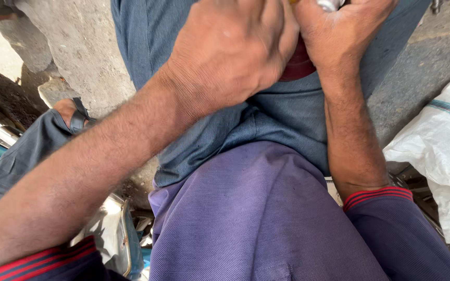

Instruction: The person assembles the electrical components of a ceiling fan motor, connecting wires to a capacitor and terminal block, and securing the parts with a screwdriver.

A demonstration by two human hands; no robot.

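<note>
You have two hands up near the top, close together over your blue trousers (282, 112): your left hand (233, 49) is curled with its back to you, and you cannot tell what its fingers hold. Your right hand (342, 31) is closed around one small silver metal piece (330, 4) at the top edge. One white sack (441, 151) lies at your right, and one sandalled foot (71, 113) at your left.

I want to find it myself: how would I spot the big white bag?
Start at the person's blue trousers in the middle, then look across to the grey ground on the right edge. There lies the white sack, crumpled and woven, the only white thing, with a thin teal stripe.
</note>
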